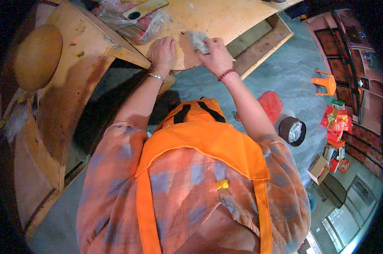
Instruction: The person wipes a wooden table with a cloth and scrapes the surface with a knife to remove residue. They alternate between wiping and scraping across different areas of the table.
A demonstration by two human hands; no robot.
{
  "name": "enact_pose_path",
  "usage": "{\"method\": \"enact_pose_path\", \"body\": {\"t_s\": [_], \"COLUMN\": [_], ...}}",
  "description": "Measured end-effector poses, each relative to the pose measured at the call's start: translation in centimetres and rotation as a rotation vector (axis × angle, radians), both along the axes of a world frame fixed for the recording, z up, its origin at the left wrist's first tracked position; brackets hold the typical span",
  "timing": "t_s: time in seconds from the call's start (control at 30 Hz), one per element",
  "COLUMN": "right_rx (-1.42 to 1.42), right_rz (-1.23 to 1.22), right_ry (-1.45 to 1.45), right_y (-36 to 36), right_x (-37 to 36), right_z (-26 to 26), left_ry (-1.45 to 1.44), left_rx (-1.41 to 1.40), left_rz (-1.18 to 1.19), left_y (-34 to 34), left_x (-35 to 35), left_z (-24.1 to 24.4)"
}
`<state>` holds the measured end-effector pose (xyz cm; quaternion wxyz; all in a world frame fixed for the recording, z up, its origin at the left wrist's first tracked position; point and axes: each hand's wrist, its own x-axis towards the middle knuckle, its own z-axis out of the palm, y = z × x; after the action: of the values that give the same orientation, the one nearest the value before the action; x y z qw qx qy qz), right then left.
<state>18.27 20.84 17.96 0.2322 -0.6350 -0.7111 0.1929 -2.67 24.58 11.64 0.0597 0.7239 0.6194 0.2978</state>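
Observation:
My right hand (215, 57) grips a crumpled grey-white cloth (198, 42) against the wooden tabletop (204, 14), near its rounded front edge. My left hand (163, 52) rests palm down on the same top, close to the corner where a second wooden panel meets it; I see nothing held in it, though its underside is hidden. Just beyond the left hand lies a clear plastic bag (143, 30) with reddish contents. On that bag sits a pale gold phone (145, 9), its round camera showing.
An open wooden drawer (264, 47) juts out at the right. A round wooden piece (39, 57) stands at left. Across the floor (274, 76) are a red seat or cushion (270, 106), a lined bin (292, 130), an orange stool (324, 83) and several boxes (335, 119).

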Motion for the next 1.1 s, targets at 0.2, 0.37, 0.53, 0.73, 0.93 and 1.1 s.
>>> {"method": "enact_pose_path", "body": {"t_s": [0.2,0.37,0.53,0.73,0.93,1.1], "right_rx": [-0.155,-0.256,-0.337,-0.362,-0.341,-0.365], "right_rz": [0.072,0.059,0.065,0.056,0.048,0.109], "right_ry": [-0.285,-0.381,-0.439,-0.451,-0.314,-0.238], "right_y": [-0.3,0.1,1.0,1.1,1.8,2.6], "right_x": [-2.1,-3.2,-3.8,-4.6,-3.0,-1.3], "right_z": [0.5,1.5,1.7,2.2,0.7,-0.1], "left_ry": [-0.101,-0.033,-0.071,-0.004,-0.055,-0.014], "left_rx": [0.078,0.007,0.05,-0.011,0.007,-0.062], "left_rz": [-0.024,-0.02,-0.013,0.02,0.012,-0.02], "left_y": [-0.4,-0.4,-0.4,-0.7,-0.6,-0.4], "left_x": [-0.2,-0.3,-0.1,-0.1,-0.1,-0.3], "left_z": [-0.2,0.2,-0.5,-0.1,-0.4,0.5]}}
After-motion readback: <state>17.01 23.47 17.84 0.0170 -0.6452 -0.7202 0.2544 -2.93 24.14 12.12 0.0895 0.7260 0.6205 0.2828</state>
